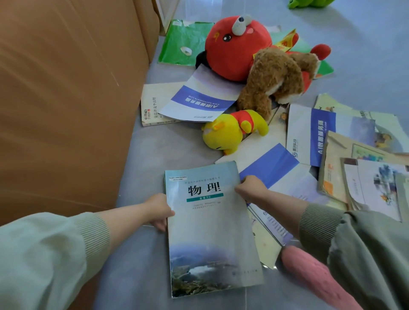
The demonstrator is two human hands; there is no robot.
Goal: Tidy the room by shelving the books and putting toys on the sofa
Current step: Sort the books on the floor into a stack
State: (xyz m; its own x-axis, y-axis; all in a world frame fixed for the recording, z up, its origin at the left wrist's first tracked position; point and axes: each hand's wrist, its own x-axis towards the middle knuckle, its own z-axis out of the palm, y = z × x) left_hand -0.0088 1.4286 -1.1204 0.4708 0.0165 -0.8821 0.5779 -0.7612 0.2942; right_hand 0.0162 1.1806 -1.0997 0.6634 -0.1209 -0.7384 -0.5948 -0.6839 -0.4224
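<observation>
The pale blue book lies face up at the grey floor, whether resting or just lifted is unclear. The left hand grips its left edge and the right hand grips its right edge near the top. Just beyond lies a yellow toy, then a brown bear draped against a red toy. Booklets and a green book are scattered around them.

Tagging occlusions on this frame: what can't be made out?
Head view:
- Fingers of left hand and right hand: under the book they grip.
- Green toy: cut off by top edge.
- Red plush: lower body behind brown plush.
- Book's small print: blurred.
</observation>
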